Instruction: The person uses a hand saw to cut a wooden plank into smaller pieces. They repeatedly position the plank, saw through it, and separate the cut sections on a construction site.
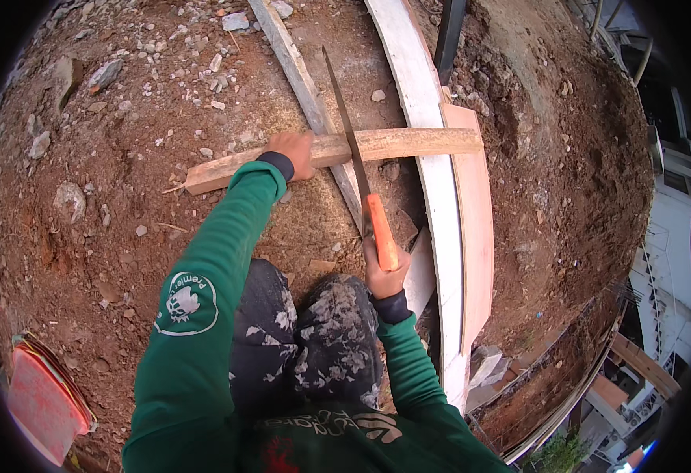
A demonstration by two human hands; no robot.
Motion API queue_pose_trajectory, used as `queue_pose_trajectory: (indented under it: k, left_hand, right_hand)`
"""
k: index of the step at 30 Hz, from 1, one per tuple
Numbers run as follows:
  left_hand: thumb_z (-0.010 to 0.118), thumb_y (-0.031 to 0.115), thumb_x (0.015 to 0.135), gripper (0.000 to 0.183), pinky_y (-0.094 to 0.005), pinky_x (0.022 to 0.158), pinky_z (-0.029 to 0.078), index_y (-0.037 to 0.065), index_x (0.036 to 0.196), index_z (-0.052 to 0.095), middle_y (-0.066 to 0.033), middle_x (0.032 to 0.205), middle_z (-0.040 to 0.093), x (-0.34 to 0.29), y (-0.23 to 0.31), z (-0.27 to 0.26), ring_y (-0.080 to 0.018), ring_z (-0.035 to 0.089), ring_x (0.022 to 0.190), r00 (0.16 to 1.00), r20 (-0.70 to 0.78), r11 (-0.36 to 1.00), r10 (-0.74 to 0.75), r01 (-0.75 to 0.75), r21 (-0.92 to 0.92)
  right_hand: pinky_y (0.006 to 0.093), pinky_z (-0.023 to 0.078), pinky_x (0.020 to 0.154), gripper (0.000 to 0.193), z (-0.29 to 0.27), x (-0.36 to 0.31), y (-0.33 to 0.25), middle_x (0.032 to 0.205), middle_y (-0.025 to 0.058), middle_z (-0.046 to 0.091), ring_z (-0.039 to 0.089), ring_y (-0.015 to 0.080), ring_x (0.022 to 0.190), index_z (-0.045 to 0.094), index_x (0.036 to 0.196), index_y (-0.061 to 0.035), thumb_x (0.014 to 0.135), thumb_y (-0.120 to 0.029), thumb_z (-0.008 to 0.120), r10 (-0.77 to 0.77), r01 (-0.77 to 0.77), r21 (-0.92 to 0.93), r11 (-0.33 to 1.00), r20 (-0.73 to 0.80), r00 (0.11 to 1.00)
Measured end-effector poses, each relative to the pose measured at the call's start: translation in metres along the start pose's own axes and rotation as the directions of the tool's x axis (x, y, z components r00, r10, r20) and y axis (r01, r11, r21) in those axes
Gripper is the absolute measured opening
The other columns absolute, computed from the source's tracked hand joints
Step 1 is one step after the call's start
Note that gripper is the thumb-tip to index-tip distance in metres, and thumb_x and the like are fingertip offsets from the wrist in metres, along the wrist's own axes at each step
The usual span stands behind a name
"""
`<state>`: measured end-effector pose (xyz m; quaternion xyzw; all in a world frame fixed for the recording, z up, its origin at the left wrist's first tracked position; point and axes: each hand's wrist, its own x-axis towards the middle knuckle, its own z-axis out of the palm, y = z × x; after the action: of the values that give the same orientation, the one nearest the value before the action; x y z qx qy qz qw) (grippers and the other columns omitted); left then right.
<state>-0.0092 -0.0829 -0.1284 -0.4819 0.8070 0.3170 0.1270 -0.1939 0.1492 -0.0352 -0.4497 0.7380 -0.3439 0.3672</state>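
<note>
My right hand (386, 270) is closed round the orange handle of a handsaw (353, 142). The saw's long dark blade points away from me and crosses a squared wooden beam (408, 143) near its middle. Just left of the blade, my left hand (292, 151) grips the beam from above, fingers wrapped over its far side and partly hidden. The beam lies crosswise over a narrow grey plank (294, 67) and reaches right onto a long white board (419, 87). Whether the blade has cut into the wood cannot be made out.
Beside the white board lies a pinkish plywood sheet (475, 236), with a dark post (449, 39) beyond. Brown soil with scattered stones (105, 75) surrounds me. A red, worn panel-like object (46, 402) is at lower left. The ground drops off at right toward a building (664, 260).
</note>
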Motion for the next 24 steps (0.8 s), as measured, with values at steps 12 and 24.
queue_pose_trajectory:
  k: [12,24]
  left_hand:
    - [0.084,0.033,0.071,0.058,-0.0498,0.09,0.054,0.0,0.114,0.062,-0.0224,0.101,0.072,0.009,-0.003,-0.004,-0.0398,0.07,0.098,0.999,-0.051,1.0,0.016,-0.016,-0.006]
    - [0.082,0.03,0.074,0.051,-0.0496,0.089,0.054,0.001,0.111,0.062,-0.0222,0.1,0.072,0.01,0.0,-0.006,-0.0405,0.07,0.098,0.996,-0.086,1.0,0.006,-0.006,0.003]
  right_hand:
    - [0.029,0.049,0.061,0.011,0.011,0.032,-0.014,0.069,0.0057,0.061,0.059,0.0081,0.066,0.072,0.097,0.0048,0.091,-0.005,0.07,-0.007,0.012,0.096,0.995,-0.052,0.999]
    - [0.0289,0.042,0.054,0.014,0.013,0.051,-0.016,0.062,0.0023,0.053,0.05,0.007,0.06,0.066,0.083,0.0037,0.09,-0.006,0.072,-0.021,0.036,0.171,0.985,-0.084,0.996]
